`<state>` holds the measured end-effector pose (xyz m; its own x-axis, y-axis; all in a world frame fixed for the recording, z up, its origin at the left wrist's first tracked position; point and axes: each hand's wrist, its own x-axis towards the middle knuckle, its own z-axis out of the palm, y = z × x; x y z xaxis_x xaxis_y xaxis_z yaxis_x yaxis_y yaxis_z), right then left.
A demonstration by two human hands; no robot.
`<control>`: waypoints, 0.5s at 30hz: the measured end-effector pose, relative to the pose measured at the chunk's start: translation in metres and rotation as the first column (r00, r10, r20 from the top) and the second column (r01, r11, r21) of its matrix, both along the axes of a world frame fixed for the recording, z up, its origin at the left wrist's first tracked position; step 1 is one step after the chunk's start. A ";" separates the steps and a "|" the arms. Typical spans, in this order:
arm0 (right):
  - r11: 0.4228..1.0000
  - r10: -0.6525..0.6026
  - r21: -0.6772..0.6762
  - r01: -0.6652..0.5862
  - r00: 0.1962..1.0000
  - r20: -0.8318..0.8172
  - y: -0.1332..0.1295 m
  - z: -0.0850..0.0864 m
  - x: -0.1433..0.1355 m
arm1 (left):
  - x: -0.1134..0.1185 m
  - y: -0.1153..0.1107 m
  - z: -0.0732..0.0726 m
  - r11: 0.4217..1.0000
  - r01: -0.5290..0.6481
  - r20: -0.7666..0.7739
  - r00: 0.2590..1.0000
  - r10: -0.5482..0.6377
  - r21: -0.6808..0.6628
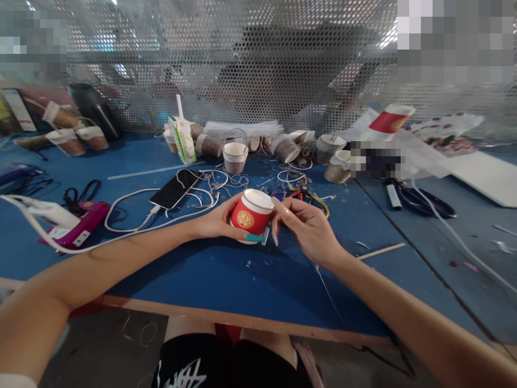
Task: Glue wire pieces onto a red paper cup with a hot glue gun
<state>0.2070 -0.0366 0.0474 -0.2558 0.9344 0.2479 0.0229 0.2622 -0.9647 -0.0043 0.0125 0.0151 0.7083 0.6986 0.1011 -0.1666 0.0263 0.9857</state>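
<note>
Left hand (218, 220) wraps our cup (249, 220) — best squeezed lightly.
Opposite that grip, right hand (310, 229) at the rim (257, 207) — whether pinching, we can't tell.

Looks like smooth paper on the red cup (257, 216), mid-frame, like glossy glass on the black phone (174, 191), left of centre, like glinting perforated metal across the mesh panel (194, 64) at the top, and rough, matt (material hard to tell) on the brown pot (235, 163), upper centre.

On the bench (226, 285), left of the cup (252, 218), lies a phone (176, 188). Behind that stands a carton (184, 141); farther left, a power strip (92, 218).
</note>
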 end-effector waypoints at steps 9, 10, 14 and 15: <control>0.999 -0.033 0.029 0.031 0.998 0.048 0.000 0.001 0.001 | -0.001 0.002 0.001 0.999 0.011 0.041 0.999 -0.010 -0.035; 0.999 -0.034 0.029 0.033 0.998 0.049 0.000 0.001 0.002 | -0.001 0.002 0.001 0.999 0.012 0.047 0.999 -0.011 -0.035; 0.999 -0.031 0.035 0.029 0.999 0.041 0.001 0.001 0.001 | -0.002 0.003 -0.001 0.999 0.022 0.074 0.997 -0.019 -0.041; 0.999 -0.033 0.034 0.032 0.999 0.040 0.001 0.001 0.001 | -0.002 0.004 -0.002 0.999 0.024 0.077 0.997 -0.020 -0.043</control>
<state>0.2079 -0.0357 0.0485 -0.2357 0.9338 0.2692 0.0705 0.2927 -0.9536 -0.0064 0.0161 0.0130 0.7149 0.6880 0.1252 -0.2401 0.0734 0.9680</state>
